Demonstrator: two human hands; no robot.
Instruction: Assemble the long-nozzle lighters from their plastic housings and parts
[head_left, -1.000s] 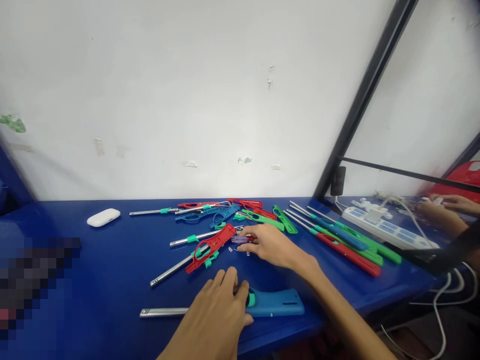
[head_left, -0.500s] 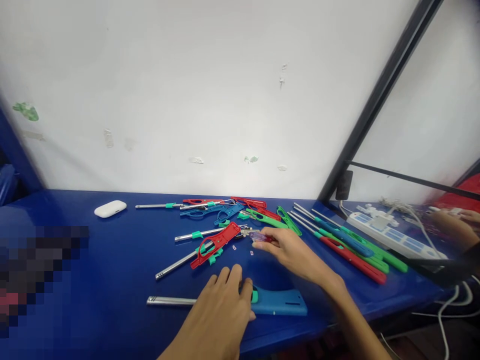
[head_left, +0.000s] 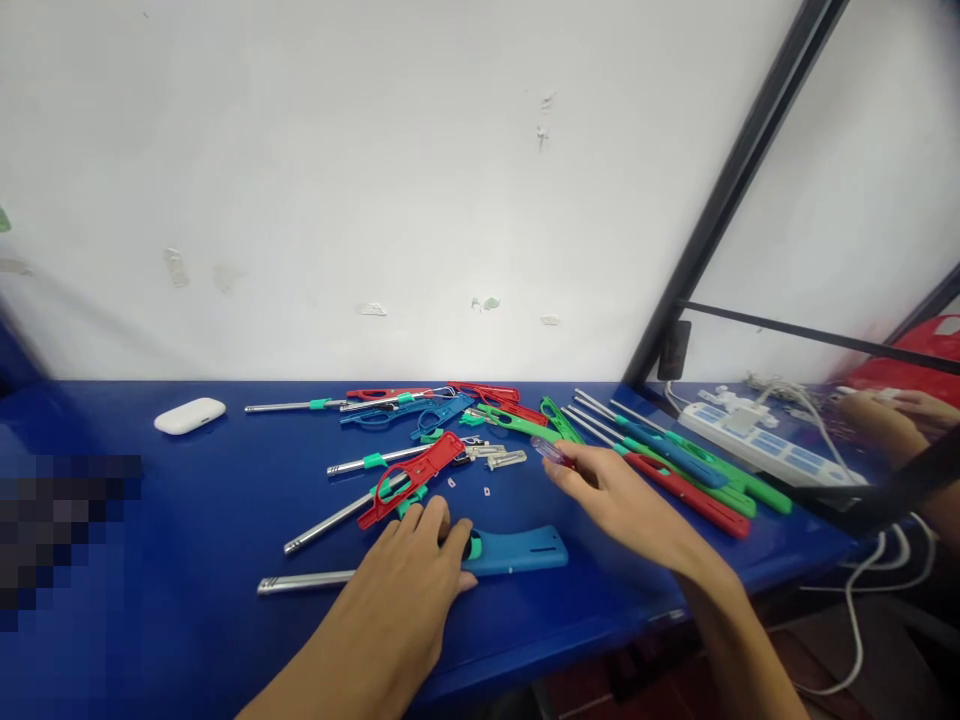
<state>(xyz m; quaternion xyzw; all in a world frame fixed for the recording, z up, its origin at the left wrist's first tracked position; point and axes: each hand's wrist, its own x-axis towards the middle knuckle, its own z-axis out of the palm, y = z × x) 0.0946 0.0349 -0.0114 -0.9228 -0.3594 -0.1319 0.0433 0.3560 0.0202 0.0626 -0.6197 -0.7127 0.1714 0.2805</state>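
Note:
A blue long-reach lighter (head_left: pixel 525 550) with a metal tube and a green trigger lies near the table's front edge. My left hand (head_left: pixel 412 570) is closed over its middle, hiding part of the handle. My right hand (head_left: pixel 600 485) is raised, pinching a small clear purplish object (head_left: pixel 551 452) with a red part by the fingers; its kind is not clear. Left of that hand lie small pale fuel tank-like parts (head_left: pixel 506 459). A red half-shell (head_left: pixel 420 478) rests across metal lighter tubes (head_left: pixel 322 527) behind my left hand. Two tiny pale pieces (head_left: pixel 487 491) sit between the hands.
Blue, red and green shells (head_left: pixel 442 412) with tubes pile up by the wall. Several assembled lighters (head_left: pixel 690 485) lie at right, beside a white power strip (head_left: pixel 765 445) with cables. A white case (head_left: pixel 190 416) is at left. Another person's hand (head_left: pixel 889 410) shows far right.
My right hand has drawn back to the right from the loose parts, still holding the purplish object. My left hand stays on the blue lighter. The camera view has shifted slightly.

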